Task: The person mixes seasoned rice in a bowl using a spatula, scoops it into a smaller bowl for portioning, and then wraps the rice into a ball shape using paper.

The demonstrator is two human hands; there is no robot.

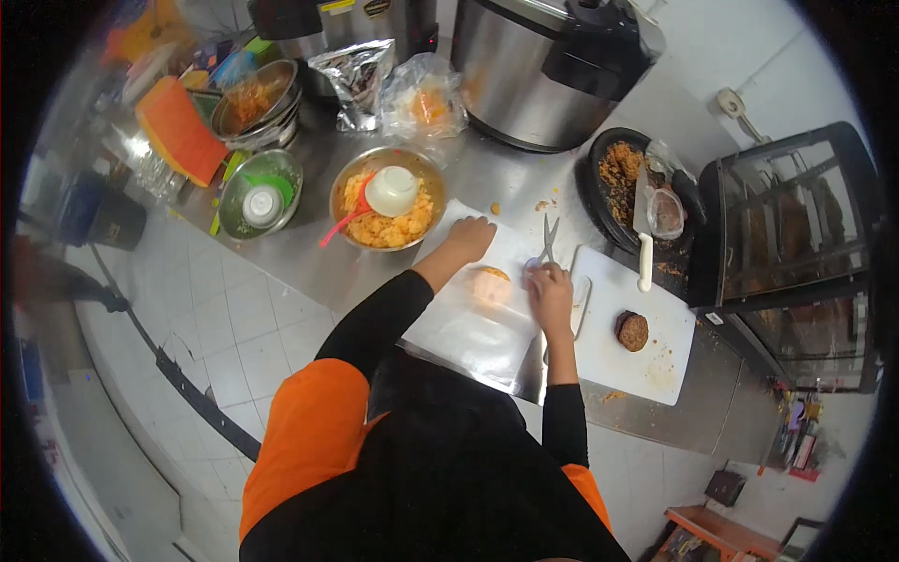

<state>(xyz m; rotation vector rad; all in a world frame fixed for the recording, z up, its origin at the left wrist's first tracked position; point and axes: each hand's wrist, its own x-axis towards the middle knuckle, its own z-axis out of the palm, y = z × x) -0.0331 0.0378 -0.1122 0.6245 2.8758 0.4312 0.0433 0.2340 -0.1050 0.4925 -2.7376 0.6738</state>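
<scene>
White wrapping paper [477, 337] lies on the steel counter in front of me. On it sits a round orange-yellow food portion [494, 282], partly under a translucent layer. My left hand [472, 239] rests on the far part of the paper, fingers curled down; its grip is hidden. At the paper's right edge is my right hand [551, 288], its fingertips beside the handles of scissors [550, 242] whose blades are spread. Whether it grips paper or scissors is unclear. Two stacked browned patties [632, 331] lie on a white cutting board [660, 369] at right.
A steel bowl [339, 228] holds orange rice, a white cup and a pink-handled spoon. Another bowl [234, 230] stands left. A white-handled knife [644, 260] lies across a black stone mortar [597, 211]. Behind stands a large cooker [523, 91]; a glass display case [793, 232] is at right.
</scene>
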